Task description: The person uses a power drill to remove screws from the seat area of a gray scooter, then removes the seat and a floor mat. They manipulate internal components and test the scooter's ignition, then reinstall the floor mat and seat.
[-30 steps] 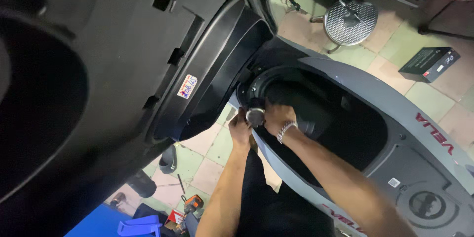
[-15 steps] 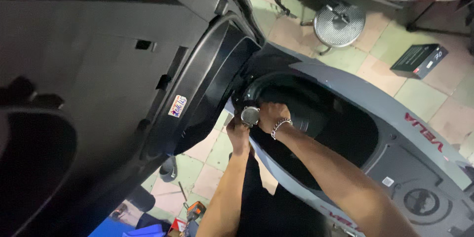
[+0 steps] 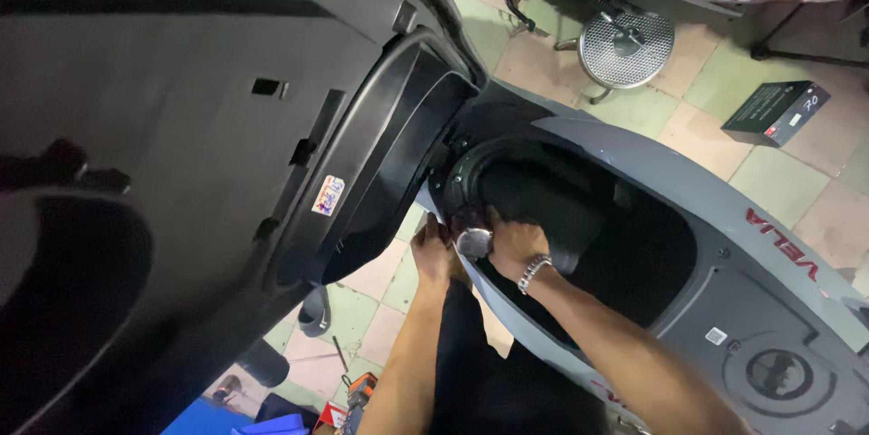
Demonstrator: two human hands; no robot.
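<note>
While the big black seat [image 3: 181, 172] is tipped up on the left, both hands are kept at the near left rim of the grey scooter [image 3: 688, 191]. The right hand [image 3: 516, 245], with a silver bracelet [image 3: 534, 272] on its wrist, is laid on the rim of the dark storage hole [image 3: 588, 236]. A small round silver thing [image 3: 473, 241] is seen just left of this hand, touching it; whether the fingers are closed on it cannot be told. The left hand [image 3: 433, 249] is placed just beside the round thing, on the outer side of the rim, with its fingers curled; what is held cannot be told. A round metal stool [image 3: 626, 46] and a black box [image 3: 778, 112] are seen far off on the tiled floor [image 3: 778, 181].
</note>
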